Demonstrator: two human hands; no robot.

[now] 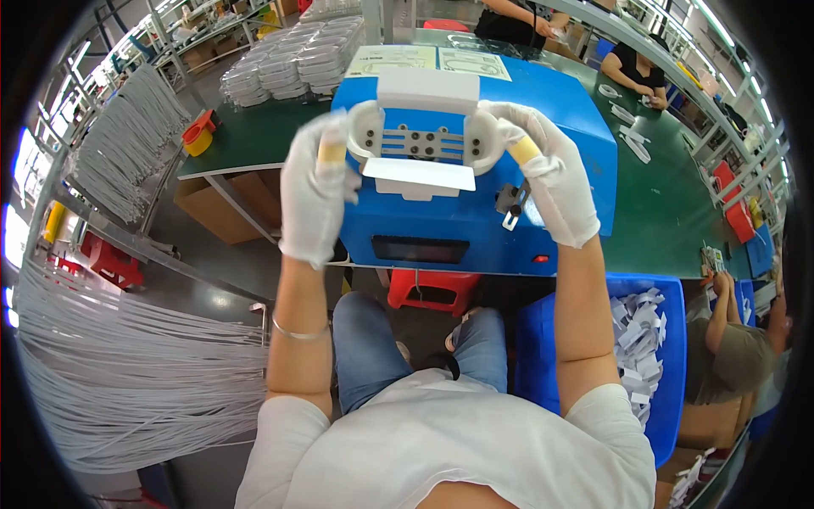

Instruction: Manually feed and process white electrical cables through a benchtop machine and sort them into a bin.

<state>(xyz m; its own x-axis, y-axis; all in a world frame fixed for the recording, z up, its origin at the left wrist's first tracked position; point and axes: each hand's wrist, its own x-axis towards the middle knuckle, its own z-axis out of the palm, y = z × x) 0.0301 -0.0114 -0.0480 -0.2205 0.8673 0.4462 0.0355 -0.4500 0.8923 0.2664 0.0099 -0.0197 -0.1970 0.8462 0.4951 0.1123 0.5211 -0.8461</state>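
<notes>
A coiled white cable (486,142) lies around a metal fixture (421,142) with slots and screws, on top of a blue machine (360,225). My left hand (314,187), in a white glove with yellow tape on the thumb, closes on the coil's left end. At the right end, my right hand (551,174), gloved and taped likewise, grips the coil. A folded white paper card (428,91) stands up behind the fixture, and its front flap (420,176) spreads toward me. A small metal bracket (511,204) sits below my right hand.
Beside my right arm is a blue bin (532,365) of white paper pieces (640,339). Many white cables (144,365) hang at the left. Clear plastic trays (292,59) are stacked at the back left. Another person (636,72) works across the green table (657,204).
</notes>
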